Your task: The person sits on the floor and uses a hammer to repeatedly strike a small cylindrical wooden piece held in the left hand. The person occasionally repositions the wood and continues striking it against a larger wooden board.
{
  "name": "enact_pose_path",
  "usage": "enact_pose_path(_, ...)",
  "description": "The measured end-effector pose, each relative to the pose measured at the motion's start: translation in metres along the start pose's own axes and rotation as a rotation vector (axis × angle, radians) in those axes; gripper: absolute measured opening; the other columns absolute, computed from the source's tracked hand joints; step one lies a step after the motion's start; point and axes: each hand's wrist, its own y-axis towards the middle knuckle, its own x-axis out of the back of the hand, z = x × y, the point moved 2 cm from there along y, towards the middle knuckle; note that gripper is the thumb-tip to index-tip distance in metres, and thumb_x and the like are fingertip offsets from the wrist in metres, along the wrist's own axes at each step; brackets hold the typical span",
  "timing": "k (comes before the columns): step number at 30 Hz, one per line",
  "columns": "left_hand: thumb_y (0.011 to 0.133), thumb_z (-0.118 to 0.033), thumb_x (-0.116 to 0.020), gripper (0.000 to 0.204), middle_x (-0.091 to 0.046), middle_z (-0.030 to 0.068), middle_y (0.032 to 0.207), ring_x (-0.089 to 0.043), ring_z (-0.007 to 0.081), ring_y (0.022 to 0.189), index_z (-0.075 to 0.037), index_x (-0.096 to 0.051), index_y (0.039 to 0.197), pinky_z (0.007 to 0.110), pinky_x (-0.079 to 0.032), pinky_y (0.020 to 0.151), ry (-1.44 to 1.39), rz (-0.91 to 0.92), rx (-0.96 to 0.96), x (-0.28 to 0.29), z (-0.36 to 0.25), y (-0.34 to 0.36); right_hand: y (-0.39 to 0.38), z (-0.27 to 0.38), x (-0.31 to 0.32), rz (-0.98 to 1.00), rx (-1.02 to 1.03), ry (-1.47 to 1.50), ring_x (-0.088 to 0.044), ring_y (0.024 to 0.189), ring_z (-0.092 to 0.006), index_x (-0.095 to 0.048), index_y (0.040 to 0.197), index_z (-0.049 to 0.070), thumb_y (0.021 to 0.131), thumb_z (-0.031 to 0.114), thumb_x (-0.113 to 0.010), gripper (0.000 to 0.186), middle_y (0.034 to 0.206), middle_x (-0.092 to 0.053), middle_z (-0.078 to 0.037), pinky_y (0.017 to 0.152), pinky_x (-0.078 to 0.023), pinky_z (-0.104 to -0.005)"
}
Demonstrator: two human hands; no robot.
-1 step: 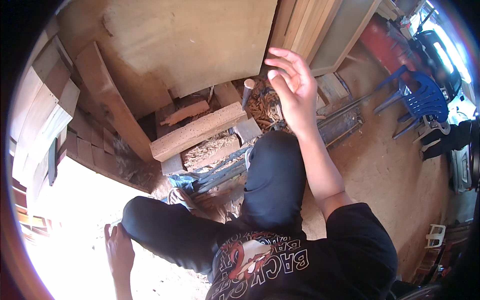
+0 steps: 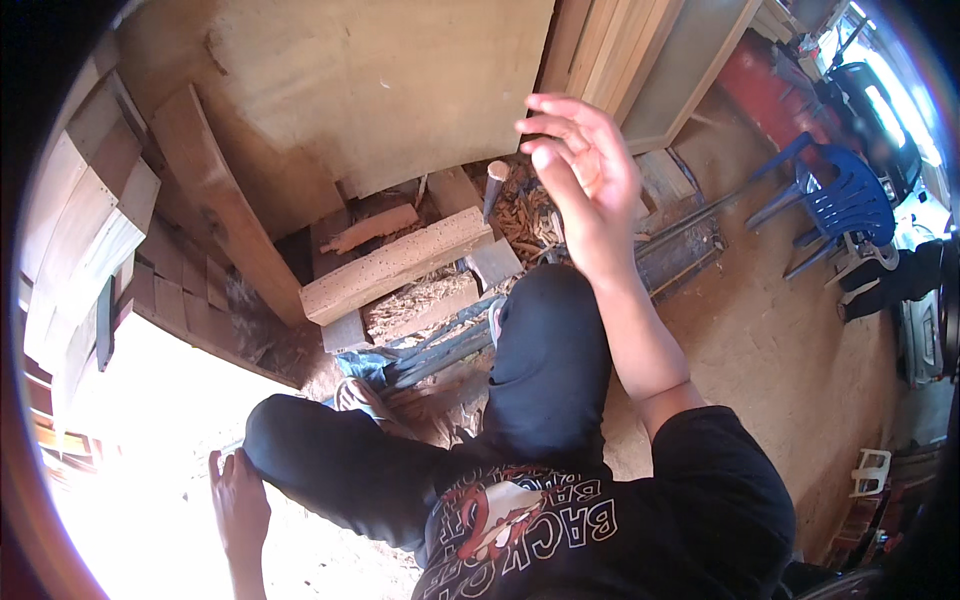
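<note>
My right hand point(image 2: 592, 185) is raised in front of me, its fingers loosely curved and apart with nothing between them. Beyond it and lower lies a thick squared wooden block point(image 2: 400, 262), pitted with small holes along its face. The block rests across wooden supports. At its right end a round wooden handle or short post point(image 2: 495, 180) stands upright; its lower part is hidden. Beside my left knee point(image 2: 290, 430) is my left hand point(image 2: 240, 505), fingers bent and slightly apart. Strong glare washes out the area around those fingertips, and I make out nothing held there.
Wood shavings point(image 2: 530, 210) lie around the block. A large wooden panel point(image 2: 380, 90) leans behind it, with a curved plank point(image 2: 215, 190) at its left. Stacked boards point(image 2: 90, 210) stand far left. Dark pipes point(image 2: 430, 355) run before the block. A blue plastic chair point(image 2: 835, 195) is at right.
My right hand has shifted very slightly to the left, fingertips first. My left hand and the block look the same.
</note>
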Motion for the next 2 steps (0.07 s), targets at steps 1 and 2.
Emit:
enact_pose_path(1, 0.078, 0.007, -0.057, 0.040, -0.058, 0.0140, 0.092, -0.050, 0.0307, 0.112, -0.004, -0.058, 0.117, 0.051, -0.031, 0.113, -0.006, -0.070, -0.041, -0.012, 0.007, -0.006, 0.002, 0.025, -0.016, 0.067, 0.105, 0.114, -0.059, 0.118, -0.0269, -0.054, 0.130, 0.000, 0.090, 0.000, -0.061, 0.041, 0.130, -0.058, -0.018, 0.097, -0.050, -0.0411)
enact_pose_path(2, 0.078, 0.007, -0.057, 0.040, -0.058, 0.0140, 0.092, -0.050, 0.0307, 0.112, -0.004, -0.058, 0.117, 0.051, -0.031, 0.113, -0.006, -0.009, 0.006, -0.020, 0.008, -0.044, 0.006, 0.053, -0.027, 0.211, 0.242, 0.170, -0.056, 0.120, -0.0312, -0.047, 0.138, 0.009, 0.094, 0.009, -0.059, 0.045, 0.131, -0.057, -0.019, 0.098, -0.048, -0.0452)
